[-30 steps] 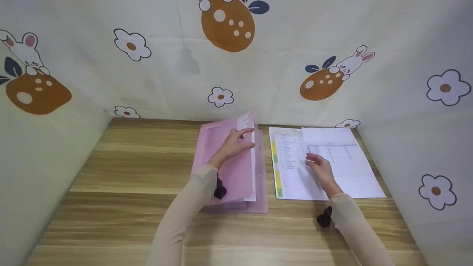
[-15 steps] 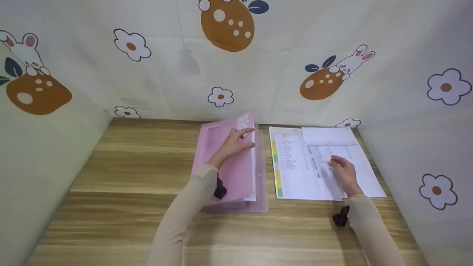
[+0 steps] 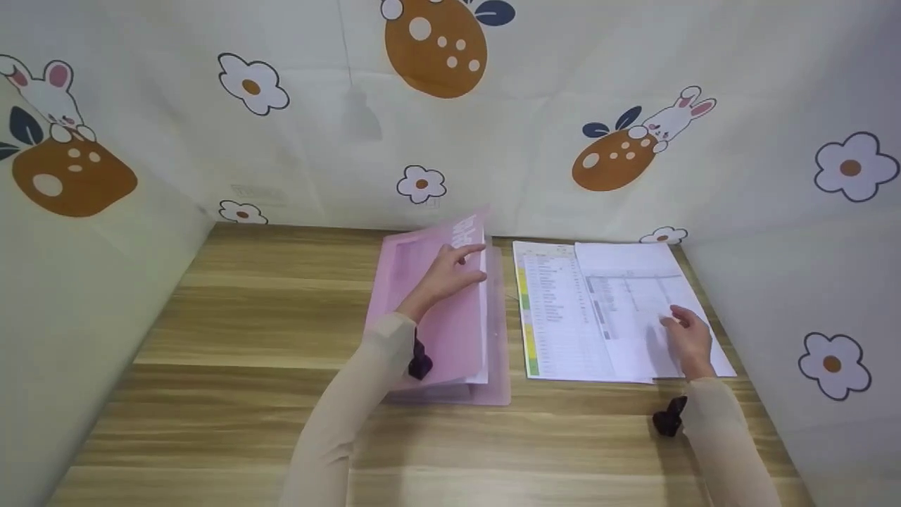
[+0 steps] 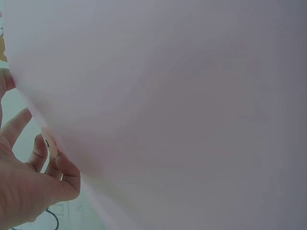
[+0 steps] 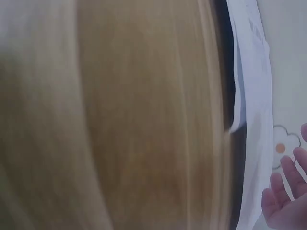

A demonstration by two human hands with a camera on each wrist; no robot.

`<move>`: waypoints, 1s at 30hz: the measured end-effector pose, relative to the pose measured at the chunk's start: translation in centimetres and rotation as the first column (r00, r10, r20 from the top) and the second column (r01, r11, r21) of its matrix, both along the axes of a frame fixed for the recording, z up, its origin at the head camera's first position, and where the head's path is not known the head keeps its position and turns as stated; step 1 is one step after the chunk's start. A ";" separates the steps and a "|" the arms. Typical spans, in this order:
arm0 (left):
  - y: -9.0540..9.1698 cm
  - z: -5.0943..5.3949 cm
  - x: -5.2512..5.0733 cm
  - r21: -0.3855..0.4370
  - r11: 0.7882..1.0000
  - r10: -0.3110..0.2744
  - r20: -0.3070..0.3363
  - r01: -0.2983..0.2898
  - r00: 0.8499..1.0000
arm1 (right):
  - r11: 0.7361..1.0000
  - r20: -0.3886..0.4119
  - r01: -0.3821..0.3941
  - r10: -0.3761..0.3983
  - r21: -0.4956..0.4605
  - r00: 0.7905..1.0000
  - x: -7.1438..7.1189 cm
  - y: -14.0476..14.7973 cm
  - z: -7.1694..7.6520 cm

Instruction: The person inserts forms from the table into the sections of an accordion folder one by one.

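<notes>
A pink folder [image 3: 454, 338] lies on the wooden table in the head view, its cover lifted at the right side and white sheets showing inside. My left hand [image 3: 443, 273] holds the cover's raised edge; in the left wrist view its fingers [image 4: 69, 175] curl at the edge of the pale pink cover [image 4: 177, 105]. To the right lie a printed sheet [image 3: 552, 345] with a coloured left margin and, overlapping it, a white printed sheet [image 3: 630, 282]. Over that white sheet's right part is my right hand [image 3: 690, 339], fingers loosely bent, nothing seen held. The right wrist view catches its fingers [image 5: 285, 179].
The wood-grain table [image 3: 260, 303] meets a patterned fabric backdrop [image 3: 317, 162] at the back and on both sides. A black wrist camera [image 3: 420, 362] sits on the left wrist and another black camera [image 3: 669, 417] on the right.
My right hand has moved rightward across the sheets, from the overlap to the white sheet's right part. The left hand and the folder have stayed put.
</notes>
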State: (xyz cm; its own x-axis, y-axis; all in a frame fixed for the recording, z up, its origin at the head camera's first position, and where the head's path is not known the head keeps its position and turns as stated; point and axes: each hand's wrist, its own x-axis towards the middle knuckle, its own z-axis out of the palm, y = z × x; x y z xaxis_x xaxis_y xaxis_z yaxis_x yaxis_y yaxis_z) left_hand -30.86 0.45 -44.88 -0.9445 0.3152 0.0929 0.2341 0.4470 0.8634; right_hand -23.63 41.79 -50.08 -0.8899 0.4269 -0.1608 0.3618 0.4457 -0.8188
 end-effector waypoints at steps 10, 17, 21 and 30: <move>0.1 0.0 0.0 0.000 1.000 0.008 0.017 -0.008 1.000 | 0.996 -0.004 0.094 -0.093 0.014 0.996 1.2 2.9 0.6; 0.0 0.1 0.0 -0.005 1.000 0.006 0.019 -0.006 1.000 | 0.991 0.036 0.060 -0.065 0.117 0.997 2.0 4.0 0.6; 0.0 0.2 0.0 -0.016 1.000 -0.001 0.014 0.001 1.000 | 0.992 0.082 0.010 -0.020 0.123 0.996 2.2 4.4 0.4; -0.1 0.3 0.1 -0.021 1.000 0.005 0.023 -0.004 1.000 | 0.979 0.155 -0.041 0.009 0.201 0.988 2.3 4.6 -0.3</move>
State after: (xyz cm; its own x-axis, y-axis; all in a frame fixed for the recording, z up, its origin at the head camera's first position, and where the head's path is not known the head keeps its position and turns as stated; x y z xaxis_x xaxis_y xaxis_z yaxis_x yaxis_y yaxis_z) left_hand -30.73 0.37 -44.62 -0.9477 0.3128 0.0643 0.2120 0.4659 0.8591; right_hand -21.36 46.38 -50.37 -0.8723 0.4426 -0.2078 0.4621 0.6075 -0.6460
